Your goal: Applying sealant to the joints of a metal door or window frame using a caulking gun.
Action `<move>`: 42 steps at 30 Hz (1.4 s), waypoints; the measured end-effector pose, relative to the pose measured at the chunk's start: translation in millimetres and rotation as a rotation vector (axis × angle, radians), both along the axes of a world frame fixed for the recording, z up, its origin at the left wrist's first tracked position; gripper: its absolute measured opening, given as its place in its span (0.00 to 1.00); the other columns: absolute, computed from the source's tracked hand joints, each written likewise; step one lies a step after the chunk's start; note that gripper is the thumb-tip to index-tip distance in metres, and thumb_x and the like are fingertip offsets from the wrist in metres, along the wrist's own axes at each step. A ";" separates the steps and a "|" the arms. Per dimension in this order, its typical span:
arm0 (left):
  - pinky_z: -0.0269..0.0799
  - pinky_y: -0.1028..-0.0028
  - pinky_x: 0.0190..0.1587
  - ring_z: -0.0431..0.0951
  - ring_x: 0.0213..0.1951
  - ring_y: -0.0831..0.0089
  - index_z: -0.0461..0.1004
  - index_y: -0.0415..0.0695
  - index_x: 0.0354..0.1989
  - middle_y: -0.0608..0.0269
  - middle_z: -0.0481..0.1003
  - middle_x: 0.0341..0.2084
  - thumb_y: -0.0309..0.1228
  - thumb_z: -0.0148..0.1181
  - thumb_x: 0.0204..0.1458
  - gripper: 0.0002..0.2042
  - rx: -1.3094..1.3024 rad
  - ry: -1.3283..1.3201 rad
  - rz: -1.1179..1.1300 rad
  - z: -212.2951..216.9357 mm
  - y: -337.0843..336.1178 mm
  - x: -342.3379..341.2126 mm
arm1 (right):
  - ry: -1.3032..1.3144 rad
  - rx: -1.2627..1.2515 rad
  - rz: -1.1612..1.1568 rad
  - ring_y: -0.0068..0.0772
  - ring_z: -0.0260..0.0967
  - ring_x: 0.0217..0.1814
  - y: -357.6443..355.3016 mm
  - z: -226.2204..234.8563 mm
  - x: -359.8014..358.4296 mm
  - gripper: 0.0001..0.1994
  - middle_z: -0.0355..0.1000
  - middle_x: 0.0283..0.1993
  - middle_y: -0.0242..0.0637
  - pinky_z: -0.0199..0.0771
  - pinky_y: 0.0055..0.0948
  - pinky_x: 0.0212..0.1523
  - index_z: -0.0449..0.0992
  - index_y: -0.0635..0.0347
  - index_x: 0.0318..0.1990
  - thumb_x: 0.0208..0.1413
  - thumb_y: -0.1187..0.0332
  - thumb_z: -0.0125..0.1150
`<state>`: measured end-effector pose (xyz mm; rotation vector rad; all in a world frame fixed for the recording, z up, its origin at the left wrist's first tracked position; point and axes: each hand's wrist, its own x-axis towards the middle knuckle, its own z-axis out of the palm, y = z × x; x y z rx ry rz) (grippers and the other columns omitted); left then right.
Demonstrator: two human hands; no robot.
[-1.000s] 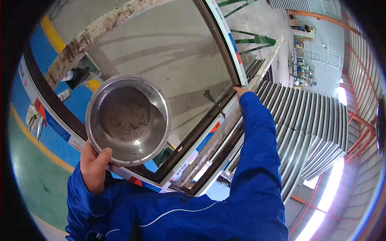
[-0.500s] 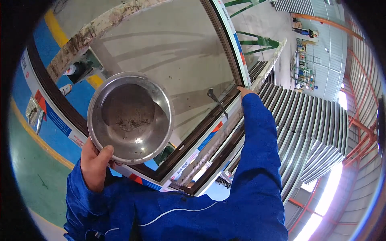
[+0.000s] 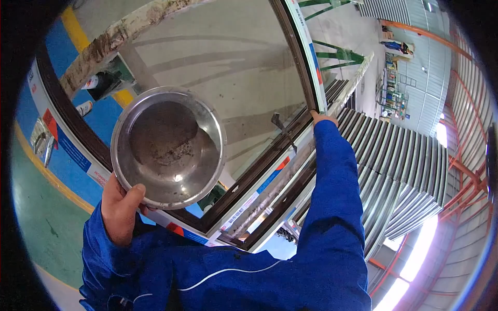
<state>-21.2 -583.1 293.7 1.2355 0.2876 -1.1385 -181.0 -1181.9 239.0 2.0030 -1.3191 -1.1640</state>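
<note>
My left hand (image 3: 120,208) grips the lower rim of a round steel bowl (image 3: 168,147) and holds it up in front of a large window frame. Dark crumbs and dust lie in the bowl's bottom. My right arm in a blue sleeve reaches up and away, and my right hand (image 3: 320,117) rests on the dark frame (image 3: 295,67) of the window, mostly hidden behind the cuff. A dark window handle (image 3: 282,129) sits on the frame just left of that hand.
The glazed window unit (image 3: 223,78) fills the middle of the view, with white protective tape along its edges. Stacked frames (image 3: 394,171) lie to the right. A blue and green floor with a yellow stripe (image 3: 78,36) shows at left, with cans (image 3: 85,108) on it.
The bowl has stayed in my left hand, shifting very slightly. My right hand remains on the window frame.
</note>
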 end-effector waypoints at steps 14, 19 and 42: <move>0.67 0.79 0.24 0.72 0.24 0.76 0.62 0.33 0.49 0.59 0.73 0.29 0.26 0.47 0.52 0.16 -0.031 0.014 0.001 -5.6 2.3 -1.7 | -0.063 0.159 0.333 0.53 0.71 0.49 25.1 38.9 -13.7 0.17 0.73 0.47 0.49 0.69 0.45 0.49 0.64 0.33 0.57 0.60 0.56 0.38; 0.67 0.78 0.25 0.71 0.24 0.77 0.62 0.33 0.50 0.59 0.73 0.30 0.26 0.48 0.52 0.17 -0.049 -0.008 0.034 -3.1 3.0 -2.2 | 0.046 0.093 0.248 0.50 0.72 0.49 22.5 28.3 -3.8 0.20 0.73 0.46 0.50 0.70 0.44 0.48 0.64 0.31 0.57 0.57 0.66 0.44; 0.68 0.78 0.26 0.72 0.25 0.76 0.63 0.35 0.49 0.59 0.74 0.30 0.25 0.48 0.52 0.15 -0.041 -0.036 -0.027 16.1 6.4 5.7 | -0.845 -0.020 0.270 0.54 0.74 0.35 93.1 71.9 -38.3 0.29 0.74 0.37 0.53 0.71 0.46 0.37 0.59 0.38 0.63 0.52 0.76 0.43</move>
